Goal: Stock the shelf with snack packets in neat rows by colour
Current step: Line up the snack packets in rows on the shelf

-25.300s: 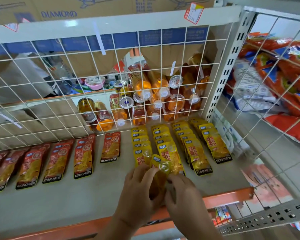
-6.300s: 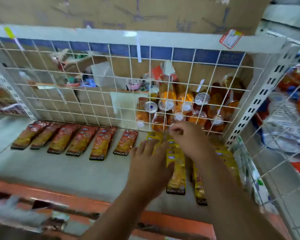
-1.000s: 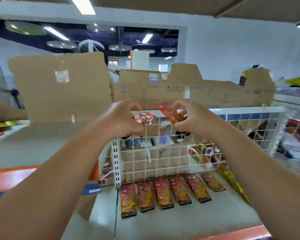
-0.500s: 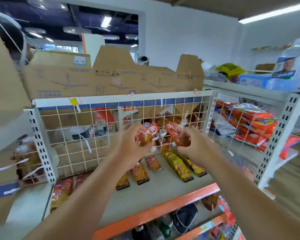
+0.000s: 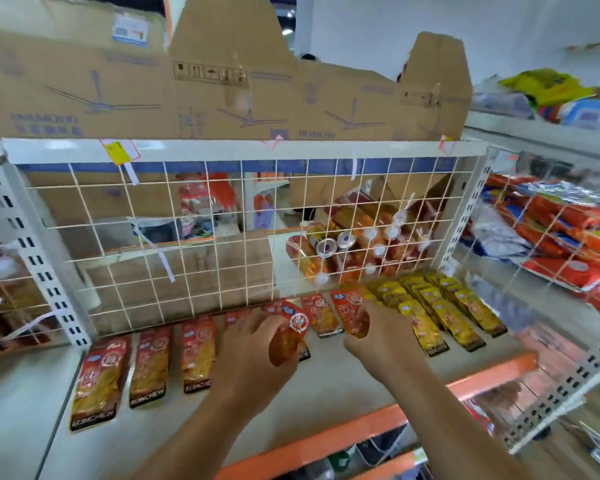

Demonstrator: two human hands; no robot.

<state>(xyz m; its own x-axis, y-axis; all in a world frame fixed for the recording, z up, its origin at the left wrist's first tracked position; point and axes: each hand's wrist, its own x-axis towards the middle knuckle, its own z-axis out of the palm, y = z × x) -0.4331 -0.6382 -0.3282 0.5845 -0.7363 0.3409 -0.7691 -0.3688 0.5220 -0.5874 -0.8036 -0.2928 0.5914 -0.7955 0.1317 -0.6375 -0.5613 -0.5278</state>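
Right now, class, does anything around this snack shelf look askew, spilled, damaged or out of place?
Nothing spilled or torn. The red snack packets and yellow snack packets lie in separate rows on the grey shelf. Only the orange capped bottles beyond the yellow rows look odd: heaped on their sides.

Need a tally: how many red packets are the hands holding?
2: one packet in the left hand, the other packet in the right hand; extras may hide behind.

Cardboard boxes [image 5: 222,91] sit above the white wire grid [image 5: 243,230]. A white wall [image 5: 430,19] rises behind the grid, and right of it is a blurred rack [image 5: 548,237], perhaps of bagged goods.
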